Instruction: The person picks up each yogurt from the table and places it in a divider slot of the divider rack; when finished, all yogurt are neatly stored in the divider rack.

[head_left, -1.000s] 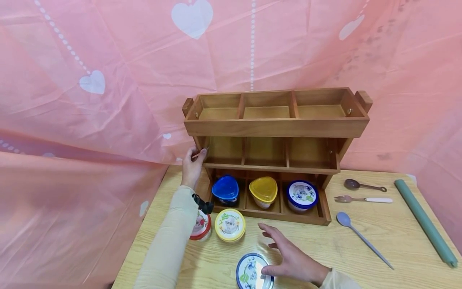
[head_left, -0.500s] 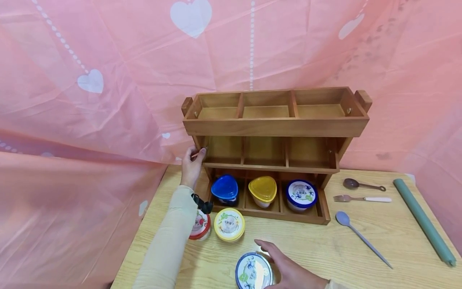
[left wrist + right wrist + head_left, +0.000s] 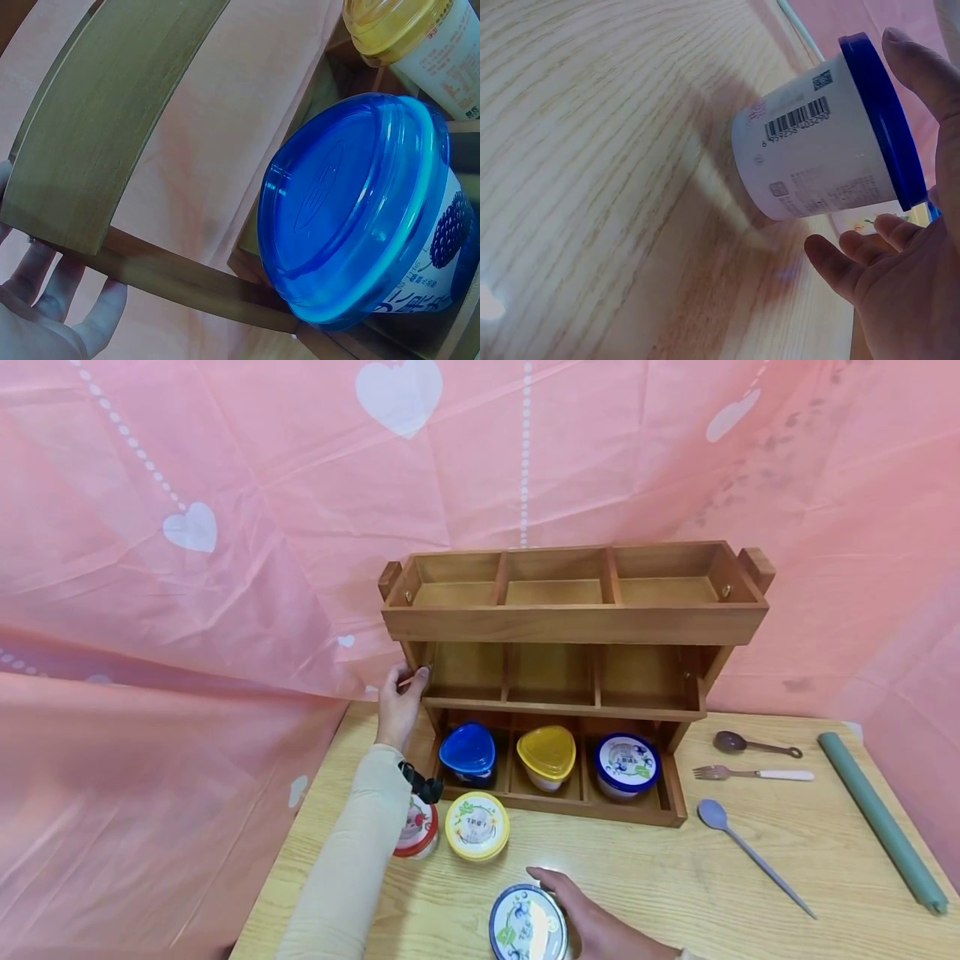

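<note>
My left hand (image 3: 399, 703) grips the left side of a three-tier wooden rack (image 3: 573, 625) at its middle tier. In the left wrist view, its fingers (image 3: 105, 319) reach behind a wooden side piece (image 3: 112, 112). Near the table's front, my right hand (image 3: 592, 922) curves around the right side of a white tub with a dark blue rim (image 3: 528, 923). The right wrist view has this tub (image 3: 817, 142) standing on the table, with thumb and fingers spread on either side and a gap before the fingertips. Whether the thumb touches the lid I cannot tell.
In the bottom tier sit a blue-lidded cup (image 3: 468, 749), a yellow-lidded cup (image 3: 547, 752) and a blue-rimmed tub (image 3: 627, 763). A yellow-rimmed tub (image 3: 477, 827) and a red-rimmed tub (image 3: 417, 828) stand before it. Right lie a brown scoop (image 3: 731, 742), fork (image 3: 750, 773), grey-blue spoon (image 3: 750, 852) and green roll (image 3: 881, 818).
My right hand has come down toward the front and now curves beside the blue-rimmed tub. The left hand keeps its hold on the rack, and the tubs have not moved.
</note>
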{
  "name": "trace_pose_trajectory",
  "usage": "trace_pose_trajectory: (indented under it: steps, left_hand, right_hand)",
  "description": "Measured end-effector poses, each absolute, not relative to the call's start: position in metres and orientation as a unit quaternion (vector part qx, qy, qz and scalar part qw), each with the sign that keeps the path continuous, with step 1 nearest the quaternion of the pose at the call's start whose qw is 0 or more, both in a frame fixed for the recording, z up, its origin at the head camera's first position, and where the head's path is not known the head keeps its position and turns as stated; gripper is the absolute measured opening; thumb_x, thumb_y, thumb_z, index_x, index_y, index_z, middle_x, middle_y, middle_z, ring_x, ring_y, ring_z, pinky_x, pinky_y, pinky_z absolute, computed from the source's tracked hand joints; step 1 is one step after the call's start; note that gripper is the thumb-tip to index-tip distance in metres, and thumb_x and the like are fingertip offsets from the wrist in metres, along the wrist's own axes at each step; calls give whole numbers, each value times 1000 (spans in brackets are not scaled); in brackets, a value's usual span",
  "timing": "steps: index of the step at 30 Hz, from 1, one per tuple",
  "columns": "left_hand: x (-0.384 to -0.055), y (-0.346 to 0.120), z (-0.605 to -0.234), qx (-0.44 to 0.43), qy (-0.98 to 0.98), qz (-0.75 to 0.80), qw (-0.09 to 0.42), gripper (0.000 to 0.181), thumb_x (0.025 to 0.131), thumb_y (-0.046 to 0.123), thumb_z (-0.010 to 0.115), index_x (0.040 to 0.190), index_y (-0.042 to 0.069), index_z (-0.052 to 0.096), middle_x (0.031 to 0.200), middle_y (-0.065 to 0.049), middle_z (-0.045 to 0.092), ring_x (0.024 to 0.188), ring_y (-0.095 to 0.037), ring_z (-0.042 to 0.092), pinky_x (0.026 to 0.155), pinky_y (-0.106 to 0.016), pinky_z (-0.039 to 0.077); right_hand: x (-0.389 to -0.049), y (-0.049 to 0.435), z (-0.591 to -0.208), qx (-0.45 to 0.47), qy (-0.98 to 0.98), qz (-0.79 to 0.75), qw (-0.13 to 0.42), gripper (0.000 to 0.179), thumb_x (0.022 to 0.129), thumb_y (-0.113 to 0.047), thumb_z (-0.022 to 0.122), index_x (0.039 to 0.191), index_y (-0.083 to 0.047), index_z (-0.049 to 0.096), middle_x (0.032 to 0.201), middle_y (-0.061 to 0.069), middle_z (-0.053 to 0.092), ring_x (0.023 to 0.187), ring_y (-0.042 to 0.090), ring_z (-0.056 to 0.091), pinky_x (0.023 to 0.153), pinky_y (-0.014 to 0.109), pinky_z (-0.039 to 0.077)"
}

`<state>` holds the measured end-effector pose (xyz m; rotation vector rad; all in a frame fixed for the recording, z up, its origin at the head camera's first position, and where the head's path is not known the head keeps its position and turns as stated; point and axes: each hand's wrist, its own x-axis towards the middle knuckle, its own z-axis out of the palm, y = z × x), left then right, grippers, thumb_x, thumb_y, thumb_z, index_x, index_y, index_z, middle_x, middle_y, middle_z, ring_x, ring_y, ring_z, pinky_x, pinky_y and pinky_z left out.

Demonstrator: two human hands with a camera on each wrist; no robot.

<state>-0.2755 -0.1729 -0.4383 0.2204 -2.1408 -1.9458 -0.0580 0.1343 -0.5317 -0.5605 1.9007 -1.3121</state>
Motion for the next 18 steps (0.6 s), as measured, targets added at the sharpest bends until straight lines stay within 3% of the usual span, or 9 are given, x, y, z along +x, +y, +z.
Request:
trace_pose_trajectory:
  steps: [5,8,11,13,15,18]
  left_hand:
    - [-275,-173,-438,78,-737,-661,116,34,97,32,62,125,11,58,126,-11,57,118,-27,55,108,-42,45]
    - [-275,-173,-438,76,-738,-661,117,35,97,32,63,125,12,58,126,-10,57,118,-27,55,108,-41,45]
    - [-274,-173,-437,76,-735,-664,114,35,97,31,63,125,11,58,126,-11,57,118,-27,54,108,-41,44]
    - [-271,-171,-431,76,-733,-667,109,35,98,28,62,126,8,57,126,-12,56,119,-28,53,109,-42,43]
    - [-266,-169,-423,77,-734,-667,104,35,99,25,60,127,6,56,128,-15,55,121,-30,52,110,-43,42]
    - [-258,-166,-411,79,-737,-664,97,35,100,21,58,130,2,54,130,-18,54,123,-33,51,111,-44,42]
  right_hand:
    - [-57,134,-534,-200,714,-539,400,99,83,-36,79,156,-28,12,151,8,31,134,33,38,108,63,34]
    - [-56,135,-537,-209,702,-550,403,97,84,-35,78,155,-27,12,150,6,33,132,30,41,110,43,41]
    - [-56,136,-540,-226,686,-563,402,94,86,-32,77,154,-26,13,150,5,32,132,23,43,102,19,40]
    - [-57,136,-541,-231,680,-569,401,93,87,-31,77,154,-25,13,150,4,33,131,21,43,98,12,37]
    - [-57,135,-542,-229,677,-572,403,92,87,-31,76,154,-23,14,150,5,34,132,23,43,103,19,40]
    - [-57,133,-542,-218,680,-572,403,91,86,-31,77,154,-21,17,149,6,36,132,28,43,110,43,41]
